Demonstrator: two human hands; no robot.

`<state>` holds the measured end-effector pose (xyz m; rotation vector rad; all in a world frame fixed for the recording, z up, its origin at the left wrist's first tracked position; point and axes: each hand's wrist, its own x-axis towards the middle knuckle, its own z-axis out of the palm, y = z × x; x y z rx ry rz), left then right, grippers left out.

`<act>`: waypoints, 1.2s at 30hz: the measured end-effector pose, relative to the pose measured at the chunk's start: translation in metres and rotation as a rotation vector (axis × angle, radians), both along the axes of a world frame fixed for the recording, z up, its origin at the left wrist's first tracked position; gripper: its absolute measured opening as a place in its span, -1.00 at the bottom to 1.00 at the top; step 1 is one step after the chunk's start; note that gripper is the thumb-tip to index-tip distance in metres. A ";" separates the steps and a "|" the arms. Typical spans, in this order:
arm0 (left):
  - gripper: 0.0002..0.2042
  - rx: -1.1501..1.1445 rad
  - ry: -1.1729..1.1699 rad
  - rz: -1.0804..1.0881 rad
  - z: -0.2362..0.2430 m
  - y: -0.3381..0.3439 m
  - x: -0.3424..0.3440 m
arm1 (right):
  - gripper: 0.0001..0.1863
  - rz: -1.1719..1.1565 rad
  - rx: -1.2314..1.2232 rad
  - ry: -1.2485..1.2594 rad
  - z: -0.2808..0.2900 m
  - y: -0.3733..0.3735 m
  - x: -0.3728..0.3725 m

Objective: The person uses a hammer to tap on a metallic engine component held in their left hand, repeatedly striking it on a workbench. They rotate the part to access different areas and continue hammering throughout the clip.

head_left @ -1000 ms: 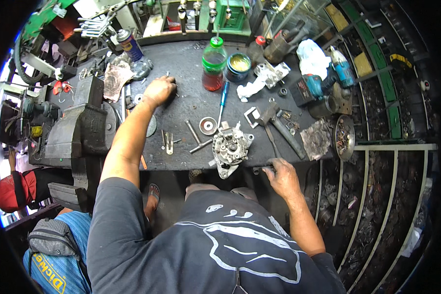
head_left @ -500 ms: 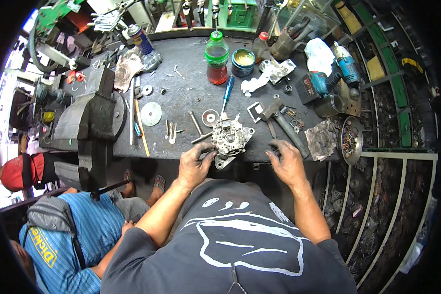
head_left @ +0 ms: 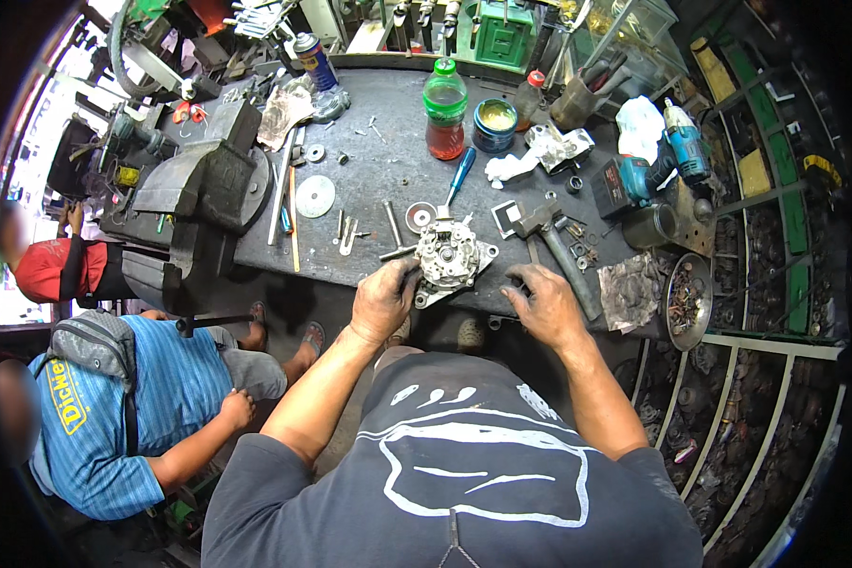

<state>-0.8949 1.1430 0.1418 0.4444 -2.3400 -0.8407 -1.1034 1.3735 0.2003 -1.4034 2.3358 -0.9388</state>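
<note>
An alternator [head_left: 447, 257], its silvery housing open to view, lies at the front edge of the workbench. My left hand [head_left: 385, 301] is at its left side, with fingers and thumb closed on the edge of the housing. My right hand [head_left: 547, 305] rests at the bench edge to the right of it, holding nothing, thumb and fingers apart. A blue-handled screwdriver [head_left: 462, 172] points toward the alternator from behind. Close to my right hand lies a hammer [head_left: 559, 251]. Left of the alternator are a T-shaped metal bar [head_left: 394, 232] and a round pulley-like disc [head_left: 420, 217].
A large bench vise [head_left: 199, 189] stands at the left. Behind are a green-and-red bottle [head_left: 445, 114], an open tub of grease [head_left: 495, 123] and a cordless drill [head_left: 625, 180]. A bowl of screws [head_left: 688, 301] sits at right. A person in a blue shirt [head_left: 142, 398] sits at left.
The view has shifted, so the bench sits further right in the picture. My hands keep nearly the same places by the alternator. The seated person's arm and hand show more fully.
</note>
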 end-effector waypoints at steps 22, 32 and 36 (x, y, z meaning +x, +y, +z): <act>-0.72 0.337 -0.070 0.011 0.008 -0.008 0.004 | -0.64 0.032 0.093 -0.146 0.003 -0.023 0.033; -0.80 0.411 -0.325 0.135 0.023 -0.005 -0.008 | -0.66 0.051 0.114 -0.150 -0.004 -0.029 0.031; -0.79 0.527 -0.324 0.061 0.017 -0.020 -0.006 | -0.67 0.021 0.113 -0.133 -0.002 -0.027 0.027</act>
